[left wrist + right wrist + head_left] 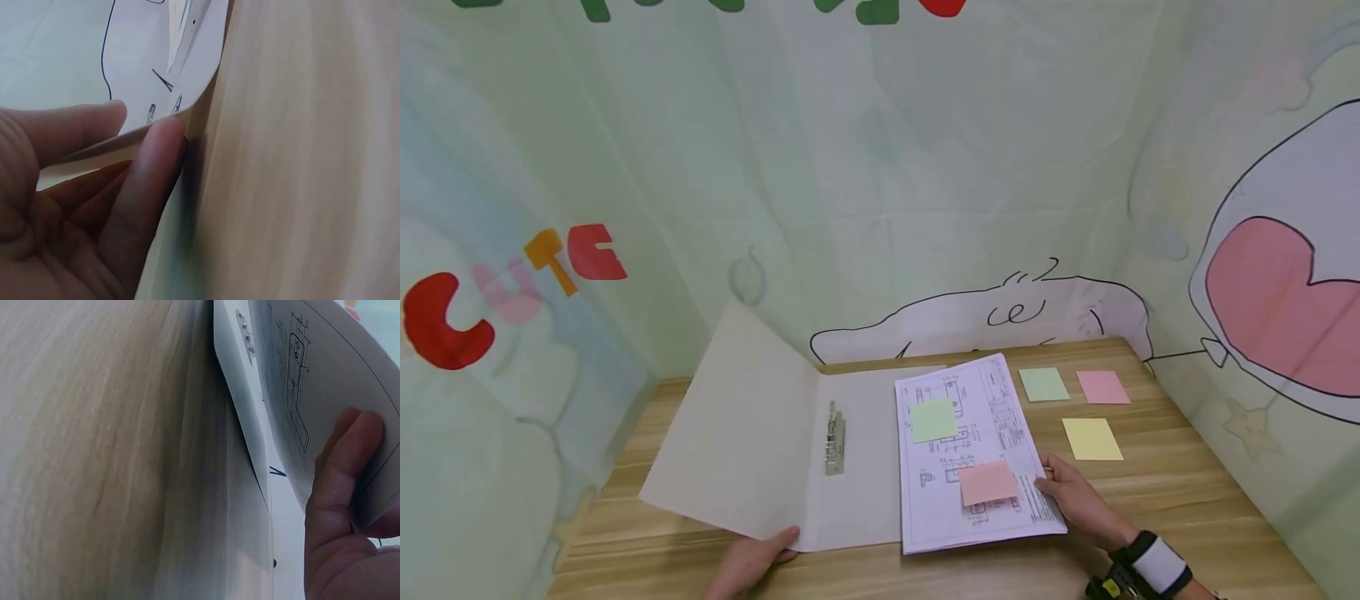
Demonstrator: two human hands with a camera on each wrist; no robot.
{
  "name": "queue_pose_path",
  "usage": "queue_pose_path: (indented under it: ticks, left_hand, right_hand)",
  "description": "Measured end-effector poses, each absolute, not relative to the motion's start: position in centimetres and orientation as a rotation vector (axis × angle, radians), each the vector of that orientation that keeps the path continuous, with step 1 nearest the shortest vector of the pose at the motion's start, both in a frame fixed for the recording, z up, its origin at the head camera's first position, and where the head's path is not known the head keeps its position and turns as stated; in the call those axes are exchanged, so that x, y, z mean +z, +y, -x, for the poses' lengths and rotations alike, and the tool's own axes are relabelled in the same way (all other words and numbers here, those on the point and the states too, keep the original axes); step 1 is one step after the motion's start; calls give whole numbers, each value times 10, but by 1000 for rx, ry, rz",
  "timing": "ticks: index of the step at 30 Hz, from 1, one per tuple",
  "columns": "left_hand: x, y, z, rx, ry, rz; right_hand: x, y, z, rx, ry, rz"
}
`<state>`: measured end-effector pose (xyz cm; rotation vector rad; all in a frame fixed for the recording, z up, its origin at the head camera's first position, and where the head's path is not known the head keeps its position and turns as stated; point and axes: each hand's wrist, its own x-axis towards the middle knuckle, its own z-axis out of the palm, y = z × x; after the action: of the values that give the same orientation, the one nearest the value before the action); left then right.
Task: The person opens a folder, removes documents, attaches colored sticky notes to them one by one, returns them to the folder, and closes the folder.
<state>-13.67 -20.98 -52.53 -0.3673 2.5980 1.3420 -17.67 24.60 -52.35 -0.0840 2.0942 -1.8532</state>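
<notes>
A white file folder (737,433) lies spread on the table, its left cover raised at a slant. Along its spine side sits a metal lever clip (834,442). My left hand (752,560) pinches the folder's near edge by the spine; the left wrist view shows thumb and fingers on either side of it. My right hand (1084,505) grips the lower right edge of a stack of printed drawing sheets (928,517), held tilted over the folder's right side. On the top sheet are a green sticky note (934,420) and a pink sticky note (988,483).
On the wooden table (1180,500), right of the sheets, lie a second green note (1043,384), a second pink note (1102,387) and a yellow note (1092,439). A printed cloth backdrop (880,167) hangs behind and beside the table.
</notes>
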Motion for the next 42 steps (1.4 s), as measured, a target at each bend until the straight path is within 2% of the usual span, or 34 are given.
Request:
queue_pose_path:
  ticks: [8, 14, 22, 42]
  left_hand:
    - [-531, -195, 135, 1455, 2550, 249]
    - [-529, -187, 129, 1288, 2548, 330]
    - [-528, -179, 123, 1302, 2516, 335]
    - [-529, -162, 131, 1316, 2587, 64]
  right_hand:
    - [-520, 242, 178, -1833, 2107, 56]
    - [-521, 240, 179, -1831, 2118, 56]
    - [-520, 238, 181, -1795, 2144, 52]
    - [-522, 231, 188, -1744, 2181, 19]
